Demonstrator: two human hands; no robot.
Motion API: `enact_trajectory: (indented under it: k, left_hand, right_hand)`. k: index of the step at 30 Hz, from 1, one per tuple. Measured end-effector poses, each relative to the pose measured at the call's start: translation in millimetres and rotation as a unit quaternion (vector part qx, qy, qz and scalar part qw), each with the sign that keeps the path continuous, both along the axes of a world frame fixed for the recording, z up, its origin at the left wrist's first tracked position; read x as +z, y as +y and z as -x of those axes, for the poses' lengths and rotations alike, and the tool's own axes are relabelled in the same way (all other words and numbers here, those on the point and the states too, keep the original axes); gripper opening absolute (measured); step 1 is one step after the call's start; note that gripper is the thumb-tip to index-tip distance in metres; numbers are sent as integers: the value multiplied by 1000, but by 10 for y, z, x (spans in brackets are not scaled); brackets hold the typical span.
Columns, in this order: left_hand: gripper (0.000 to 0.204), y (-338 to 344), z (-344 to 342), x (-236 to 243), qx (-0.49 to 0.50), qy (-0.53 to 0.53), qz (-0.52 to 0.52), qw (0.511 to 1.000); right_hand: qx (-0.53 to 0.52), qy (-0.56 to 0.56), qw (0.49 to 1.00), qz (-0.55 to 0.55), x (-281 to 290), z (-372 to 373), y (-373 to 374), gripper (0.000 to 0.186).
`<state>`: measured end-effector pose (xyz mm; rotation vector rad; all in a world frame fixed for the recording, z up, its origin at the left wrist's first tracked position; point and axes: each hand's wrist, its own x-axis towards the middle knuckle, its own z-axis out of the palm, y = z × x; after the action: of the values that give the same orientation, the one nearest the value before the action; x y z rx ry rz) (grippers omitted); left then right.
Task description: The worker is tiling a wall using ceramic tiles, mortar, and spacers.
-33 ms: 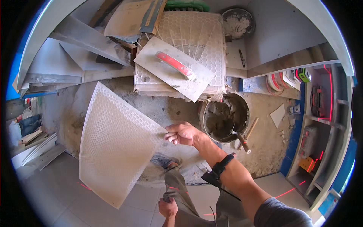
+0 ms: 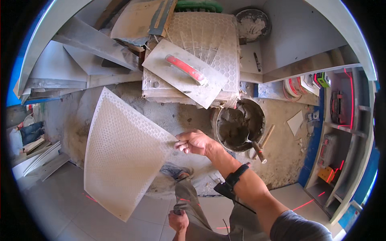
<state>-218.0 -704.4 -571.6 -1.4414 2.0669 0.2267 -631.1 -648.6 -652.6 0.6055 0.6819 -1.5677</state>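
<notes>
pale patterned tile (image 2: 122, 154) tilted, gripped at its edge by outstretched right hand (image 2: 195, 142); left hand (image 2: 179, 221) fisted low

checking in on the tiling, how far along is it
Done: mortar is mixed in the bucket, and the near floor is tiled. In hand: the right hand holds a large tile back side up, still bare. Left: bare screed and the tile stack.

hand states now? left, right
Left hand: low by the knee, holding no tile; open or closed cannot be told.
Right hand: closed on the edge of the large tile.
</notes>
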Motion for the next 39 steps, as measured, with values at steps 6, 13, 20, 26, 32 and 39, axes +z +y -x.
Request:
enact_trajectory:
  k: [6, 13, 20, 26, 32, 39]
  left_hand:
    - [44, 34, 41, 26, -6, -27, -1, 1000]
    - [43, 36, -11, -7, -9, -17, 10, 1000]
    - [62, 51, -21, -11, -151, 93, -6, 984]
    - [77, -1556, 1747, 229, -108, 299, 224, 921]
    - [122, -2266, 2521, 136, 38, 78, -33, 996]
    - [127, -2384, 2408, 41, 43, 118, -48, 991]
  right_hand:
    - [-10, 1, 1000, -27, 47, 30, -37, 23]
    - [63, 36, 994, -83, 169, 29, -162, 28]
    - [4, -58, 997, -42, 27, 18, -54, 26]
    - [35, -1, 998, -45, 174, 37, -95, 30]
    - [-28, -23, 999, -34, 80, -24, -77, 31]
    - [-4, 112, 984, -142, 258, 37, -299, 33]
